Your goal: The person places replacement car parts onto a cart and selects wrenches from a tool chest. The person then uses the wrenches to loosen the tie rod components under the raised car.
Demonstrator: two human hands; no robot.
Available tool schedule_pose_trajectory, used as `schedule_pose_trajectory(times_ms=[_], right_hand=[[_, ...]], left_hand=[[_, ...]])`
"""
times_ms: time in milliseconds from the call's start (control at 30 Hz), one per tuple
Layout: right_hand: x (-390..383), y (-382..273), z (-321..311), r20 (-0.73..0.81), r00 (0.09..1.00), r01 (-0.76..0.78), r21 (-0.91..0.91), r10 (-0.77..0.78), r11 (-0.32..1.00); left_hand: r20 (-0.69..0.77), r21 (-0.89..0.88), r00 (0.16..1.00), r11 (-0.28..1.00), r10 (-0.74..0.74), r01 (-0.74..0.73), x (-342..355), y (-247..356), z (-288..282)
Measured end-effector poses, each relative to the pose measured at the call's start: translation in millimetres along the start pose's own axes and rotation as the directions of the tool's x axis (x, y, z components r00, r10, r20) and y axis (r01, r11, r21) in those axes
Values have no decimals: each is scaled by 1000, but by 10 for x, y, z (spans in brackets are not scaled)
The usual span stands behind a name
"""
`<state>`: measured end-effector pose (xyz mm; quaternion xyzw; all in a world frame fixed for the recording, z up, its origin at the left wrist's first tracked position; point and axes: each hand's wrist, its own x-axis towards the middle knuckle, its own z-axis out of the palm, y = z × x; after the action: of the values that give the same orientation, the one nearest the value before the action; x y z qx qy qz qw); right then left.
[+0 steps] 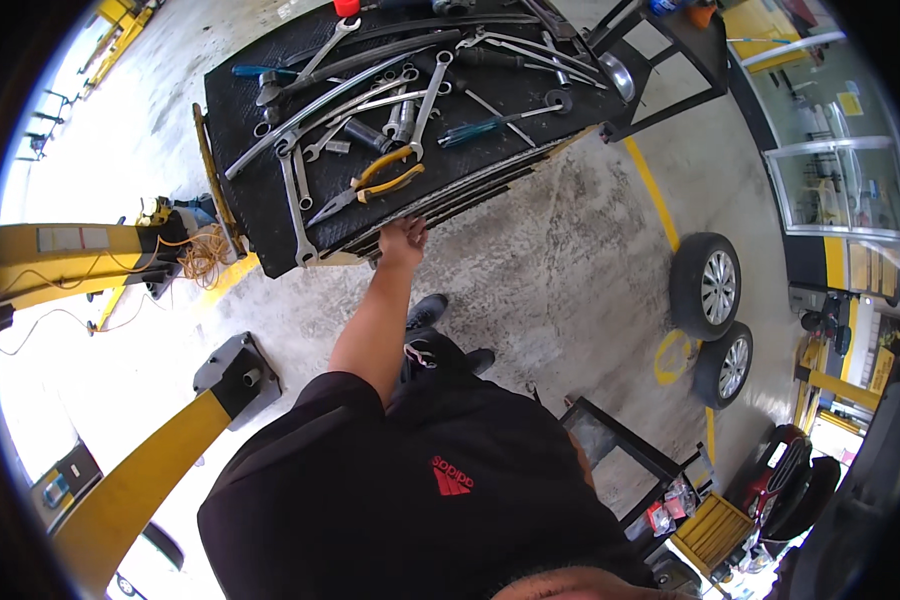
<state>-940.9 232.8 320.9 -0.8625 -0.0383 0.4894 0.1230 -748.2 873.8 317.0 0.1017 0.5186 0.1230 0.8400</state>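
My left hand (403, 240) reaches to the front edge of a black-topped tool cart (260, 225). Its fingers are curled against the edge of a drawer (460, 212) below the top. Just above the hand lie long-nose pliers with yellow handles (370, 185). Several combination wrenches (295, 200) are spread to their left and behind them. A screwdriver with a teal handle (470, 132) lies to the right. Only a sliver of my right arm (577, 458) shows beside the black shirt; its hand is out of sight.
Two wheels with tyres (705, 287) lie on the concrete floor at right, near a yellow painted line (653, 195). A yellow lift arm (140, 490) and its black pad (238, 380) stand at left. A black-framed cart (625, 440) is at lower right.
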Motion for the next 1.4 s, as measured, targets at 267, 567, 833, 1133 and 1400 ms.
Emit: schedule_pose_trajectory(times_ms=[267,567,833,1133,1400], right_hand=[[-359,-149,35,41,975,-223,193,220,955],[-237,-540,163,5,973,-226,262,233,938],[-28,-744,166,-239,971,9,108,18,994],[-753,-1484,254,-58,935,-222,674,350,705],[-656,-1232,1085,-152,866,-172,805,477,568]], left_hand=[[774,525,479,-3,-413,-851,-2400,819,1282],[886,333,444,-848,133,-412,-1370,2000,2078],[857,-441,243,-891,-454,-106,-193,1884,2140],[951,-172,168,-897,-259,-407,-1436,1589,2367],[735,-242,381,-743,-560,-624,-2287,592,2584]])
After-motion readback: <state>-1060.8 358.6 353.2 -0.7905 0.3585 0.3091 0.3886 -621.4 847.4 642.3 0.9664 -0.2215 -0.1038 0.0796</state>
